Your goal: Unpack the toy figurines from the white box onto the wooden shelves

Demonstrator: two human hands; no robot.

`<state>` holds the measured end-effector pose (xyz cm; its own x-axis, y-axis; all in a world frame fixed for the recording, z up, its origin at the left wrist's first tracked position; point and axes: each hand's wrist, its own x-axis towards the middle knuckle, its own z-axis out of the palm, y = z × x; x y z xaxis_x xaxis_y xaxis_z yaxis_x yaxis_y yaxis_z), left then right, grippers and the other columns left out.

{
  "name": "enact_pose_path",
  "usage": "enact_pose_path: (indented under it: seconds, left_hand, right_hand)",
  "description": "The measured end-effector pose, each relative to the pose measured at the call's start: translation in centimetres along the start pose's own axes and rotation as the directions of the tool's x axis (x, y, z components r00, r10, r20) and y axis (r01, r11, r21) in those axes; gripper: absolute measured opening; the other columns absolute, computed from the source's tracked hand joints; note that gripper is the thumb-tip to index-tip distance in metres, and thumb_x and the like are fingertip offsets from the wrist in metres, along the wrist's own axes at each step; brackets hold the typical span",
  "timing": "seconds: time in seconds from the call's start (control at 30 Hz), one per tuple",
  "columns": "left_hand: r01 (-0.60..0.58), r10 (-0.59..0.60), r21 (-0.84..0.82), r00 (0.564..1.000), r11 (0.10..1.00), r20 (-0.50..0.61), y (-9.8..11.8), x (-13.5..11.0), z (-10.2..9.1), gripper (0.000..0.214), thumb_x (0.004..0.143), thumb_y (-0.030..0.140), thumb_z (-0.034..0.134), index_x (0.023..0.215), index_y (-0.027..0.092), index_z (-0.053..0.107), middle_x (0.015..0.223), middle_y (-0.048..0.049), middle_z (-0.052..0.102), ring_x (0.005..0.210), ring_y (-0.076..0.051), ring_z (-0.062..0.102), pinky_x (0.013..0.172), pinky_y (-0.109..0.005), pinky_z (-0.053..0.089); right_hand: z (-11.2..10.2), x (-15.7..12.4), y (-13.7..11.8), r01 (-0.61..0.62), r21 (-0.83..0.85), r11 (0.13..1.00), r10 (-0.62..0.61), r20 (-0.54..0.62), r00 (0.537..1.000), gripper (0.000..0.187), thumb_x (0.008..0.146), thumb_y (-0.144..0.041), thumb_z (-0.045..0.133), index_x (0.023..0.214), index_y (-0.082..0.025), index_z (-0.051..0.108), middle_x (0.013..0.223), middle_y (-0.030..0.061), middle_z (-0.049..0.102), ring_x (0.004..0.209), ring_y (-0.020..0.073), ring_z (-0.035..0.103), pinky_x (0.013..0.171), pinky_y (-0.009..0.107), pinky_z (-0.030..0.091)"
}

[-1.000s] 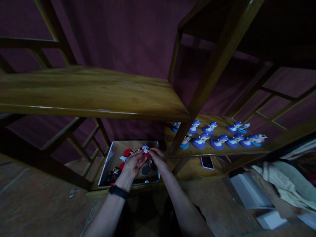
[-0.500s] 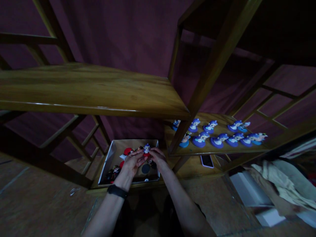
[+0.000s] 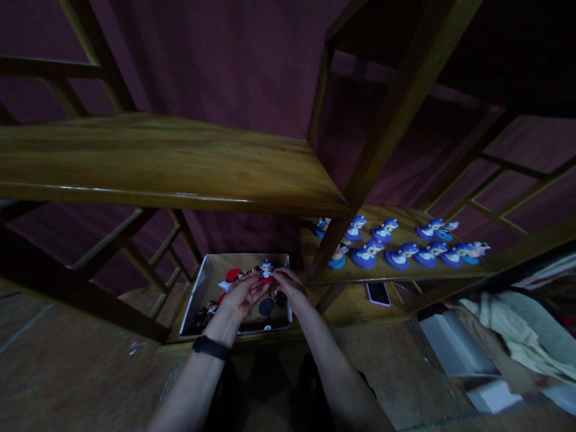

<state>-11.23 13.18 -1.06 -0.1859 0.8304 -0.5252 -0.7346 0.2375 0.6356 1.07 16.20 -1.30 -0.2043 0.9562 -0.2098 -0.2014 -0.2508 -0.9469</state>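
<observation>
Figurine [image 3: 267, 269] stands upright over box [image 3: 220, 261], between left grip [image 3: 243, 294] and right grip [image 3: 288, 283], each closed on its red base [image 3: 266, 279].

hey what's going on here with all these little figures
A person is holding a small figurine with a red base between the fingertips of the left hand and the right hand. Their hands are over an open box that holds more figures, some red and some dark. To the right, purple and blue figurines stand on a wooden shelf, and a phone lies on the board below.
</observation>
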Motion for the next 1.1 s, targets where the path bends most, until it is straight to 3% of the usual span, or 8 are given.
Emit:
enact_pose_path:
  seconds: [0.3,0.5,0.6,0.9,1.1]
  left_hand:
    - [-0.059,0.057,0.087,0.998,0.994,0.026,-0.06,-0.54,0.30,0.015,0.071,-0.005,0.057,0.074,0.008,0.063,0.070,-0.0088,0.069,0.061,-0.017,0.067,0.059,-0.026,0.057]
    - [-0.060,0.061,0.083,0.998,0.995,-0.002,0.13,-0.91,0.73,0.015,0.069,-0.005,0.058,0.072,0.008,0.065,0.068,-0.0085,0.069,0.059,-0.016,0.066,0.059,-0.024,0.056]
    - [-0.063,0.062,0.084,0.998,0.994,0.004,0.10,-0.87,0.78,0.017,0.069,-0.006,0.058,0.073,0.008,0.065,0.067,-0.0082,0.068,0.057,-0.015,0.065,0.058,-0.024,0.056]
    - [-0.094,0.095,0.160,0.995,0.983,0.002,-0.56,-0.36,0.49,0.017,0.067,-0.005,0.060,0.073,0.011,0.064,0.067,-0.0063,0.069,0.062,-0.016,0.067,0.061,-0.026,0.056]
    - [-0.119,0.125,0.213,0.992,0.970,-0.017,-0.56,-0.69,0.67,0.015,0.066,-0.004,0.062,0.070,0.010,0.063,0.065,-0.0054,0.068,0.059,-0.015,0.065,0.059,-0.024,0.055]
  right_hand:
    - [-0.24,0.14,0.01,-0.001,-0.010,1.000,0.002,0.043,0.999,0.017,0.060,-0.033,0.062,0.070,-0.019,0.059,0.064,-0.0026,0.059,0.062,0.0125,0.057,0.055,0.022,0.046]
    - [-0.56,0.17,0.18,0.011,-0.014,1.000,-0.010,0.039,0.999,0.023,0.059,-0.036,0.065,0.075,-0.019,0.062,0.071,-0.0007,0.063,0.068,0.0138,0.060,0.062,0.024,0.048]
    - [-0.42,0.12,0.08,0.031,-0.073,0.997,-0.028,0.045,0.999,0.025,0.060,-0.036,0.064,0.078,-0.019,0.062,0.073,-0.0002,0.063,0.070,0.0148,0.060,0.063,0.025,0.048]
    - [0.19,0.17,-0.16,0.096,-0.328,0.940,-0.143,-0.123,0.982,0.010,0.061,-0.027,0.064,0.070,-0.022,0.062,0.070,-0.0021,0.061,0.070,0.0145,0.057,0.065,0.024,0.045]
    - [0.08,0.18,-0.02,0.093,-0.402,0.911,-0.154,-0.122,0.980,0.007,0.061,-0.024,0.064,0.067,-0.023,0.062,0.071,-0.0022,0.062,0.072,0.0150,0.056,0.069,0.025,0.045]
